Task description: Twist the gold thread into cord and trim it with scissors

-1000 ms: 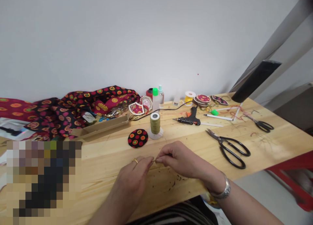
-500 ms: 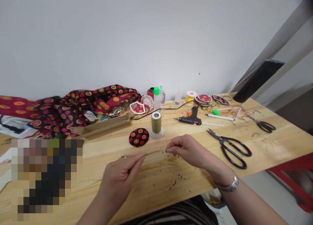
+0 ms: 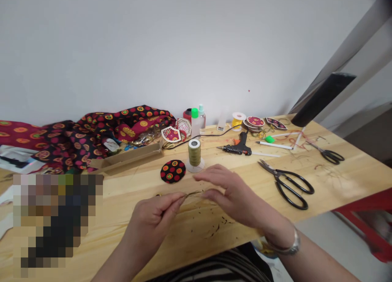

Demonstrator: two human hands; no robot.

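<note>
My left hand [image 3: 156, 218] pinches one end of a thin bundle of olive-gold thread [image 3: 193, 193] just above the wooden table [image 3: 337, 180]. My right hand [image 3: 232, 192] hovers over the other end of the thread with its fingers stretched out and slightly blurred; thumb and forefinger touch the strands. An olive thread spool [image 3: 194, 153] stands upright behind my hands. A round black fabric patch with red dots [image 3: 173, 171] lies to the spool's left.
Large black scissors [image 3: 288, 184] lie to the right, smaller scissors [image 3: 327, 153] farther right. A black glue gun [image 3: 239, 147], bottles [image 3: 197, 120], patterned fabric [image 3: 92, 135], a cardboard box [image 3: 128, 159] and round patches [image 3: 254, 123] line the back. Thread scraps lie on the table.
My hands first pulled apart, stretching the thread between them. Now my right hand has come back toward the left and its fingers have spread.
</note>
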